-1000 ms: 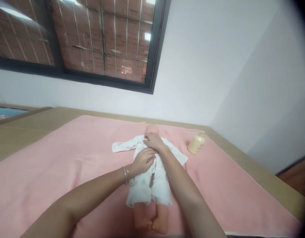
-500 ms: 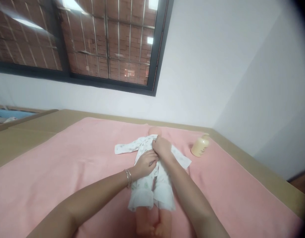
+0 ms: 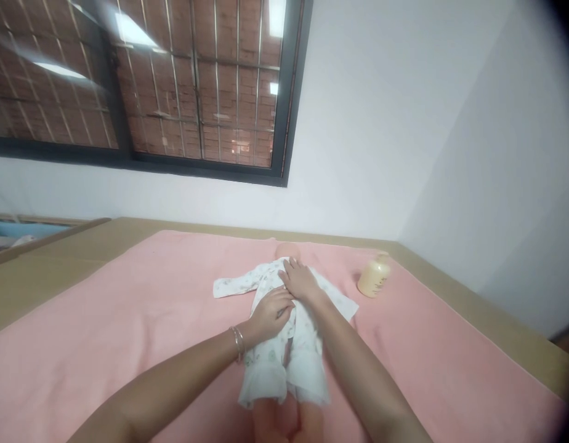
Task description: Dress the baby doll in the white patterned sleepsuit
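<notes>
A baby doll (image 3: 284, 250) lies on its back on a pink towel (image 3: 127, 320), dressed in a white printed garment (image 3: 275, 354) whose sleeves spread to both sides. Its bare legs reach toward me. My left hand (image 3: 270, 314), with bangles at the wrist, rests on the garment over the doll's belly, fingers curled on the cloth. My right hand (image 3: 300, 281) lies on the doll's chest just below its head, fingers stretched out flat on the fabric.
A pale yellow bottle (image 3: 374, 277) stands on the towel to the right of the doll. The towel covers a tan surface (image 3: 58, 258) set against a white wall. A dark-framed window (image 3: 173, 92) is above, and a corner wall rises at right.
My right hand has gone from pinching the garment at the doll's neck to lying flat on its chest. My left hand stays on the belly. The view tilted slightly.
</notes>
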{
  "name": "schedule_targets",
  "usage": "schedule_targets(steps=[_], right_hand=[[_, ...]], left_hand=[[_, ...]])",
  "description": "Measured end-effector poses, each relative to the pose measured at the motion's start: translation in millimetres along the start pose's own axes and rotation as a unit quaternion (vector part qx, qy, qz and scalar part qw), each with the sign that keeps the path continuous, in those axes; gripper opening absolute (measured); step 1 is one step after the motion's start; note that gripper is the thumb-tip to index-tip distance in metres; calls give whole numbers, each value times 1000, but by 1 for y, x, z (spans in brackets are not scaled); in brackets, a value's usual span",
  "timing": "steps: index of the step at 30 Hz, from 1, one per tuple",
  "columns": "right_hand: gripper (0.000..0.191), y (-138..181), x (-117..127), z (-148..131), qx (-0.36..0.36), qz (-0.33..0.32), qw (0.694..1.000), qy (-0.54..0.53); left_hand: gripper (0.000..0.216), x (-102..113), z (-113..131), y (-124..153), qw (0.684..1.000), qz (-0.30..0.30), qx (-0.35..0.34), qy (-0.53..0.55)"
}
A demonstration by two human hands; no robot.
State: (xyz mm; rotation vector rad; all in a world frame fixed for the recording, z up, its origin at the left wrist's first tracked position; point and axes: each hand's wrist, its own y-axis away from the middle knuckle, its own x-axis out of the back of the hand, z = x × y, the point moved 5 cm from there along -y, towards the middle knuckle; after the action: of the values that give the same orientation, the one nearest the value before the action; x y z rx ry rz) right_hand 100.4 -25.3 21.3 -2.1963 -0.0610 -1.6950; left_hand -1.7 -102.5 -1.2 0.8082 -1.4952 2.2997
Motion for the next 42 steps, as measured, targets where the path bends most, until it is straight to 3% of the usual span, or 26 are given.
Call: schedule_targets(steps=[2, 7, 9, 13, 14, 16, 19, 21, 23, 25, 28, 30, 34, 36, 39, 42], right_hand=[[64, 4, 0, -4, -17, -23, 1000, 6], [55, 2, 1, -20, 159, -71, 984, -32], [55, -5, 0, -10, 117, -49, 991, -38], [63, -9, -4, 11, -51, -18, 998, -27], [64, -8, -4, 11, -61, -19, 998, -25], [62, -5, -3, 2, -12, -32, 999, -29], [49, -2, -1, -11, 117, -62, 990, -50], [44, -4, 0, -10, 134, -56, 988, -56], [46, -6, 1, -2, 77, -26, 995, -50], [52, -6, 0, 7, -30, -2, 999, -39], [64, 2, -3, 8, -138, -18, 990, -31], [65, 4, -4, -3, -94, -45, 994, -35], [49, 1, -3, -18, 78, -61, 994, -53], [48, -5, -2, -9, 59, -22, 997, -54], [49, -8, -3, 7, -39, 34, 998, -44], [49, -1, -5, 8, -96, 35, 994, -38]], left_hand=[[25, 1, 0, 0, 1000, -5, 10, 2], [25, 0, -1, 0, 1000, -5, 18, -3], [25, -1, -1, 1, 1000, -5, 10, -6], [24, -2, -2, 2, 1000, -1, -11, -16], [24, -2, -2, 2, 1000, -3, -10, -15], [24, -2, -3, 2, 1000, -8, 1, -10], [24, -1, -3, 1, 1000, 0, 14, -12], [23, -1, -2, 0, 1000, 1, 4, -18], [24, -2, -1, 0, 1000, 2, -8, -23], [24, -2, -1, 1, 1000, 0, -13, -23], [27, -2, -3, 2, 1000, -2, -1, -14], [28, -1, -4, 2, 1000, 4, 10, -10], [31, 0, -4, 2, 1000, 13, 12, -9], [34, -1, -4, 2, 1000, 9, 7, -14], [38, -3, -5, 3, 1000, 2, 0, -22], [38, -2, -6, 2, 1000, 5, 5, -18]])
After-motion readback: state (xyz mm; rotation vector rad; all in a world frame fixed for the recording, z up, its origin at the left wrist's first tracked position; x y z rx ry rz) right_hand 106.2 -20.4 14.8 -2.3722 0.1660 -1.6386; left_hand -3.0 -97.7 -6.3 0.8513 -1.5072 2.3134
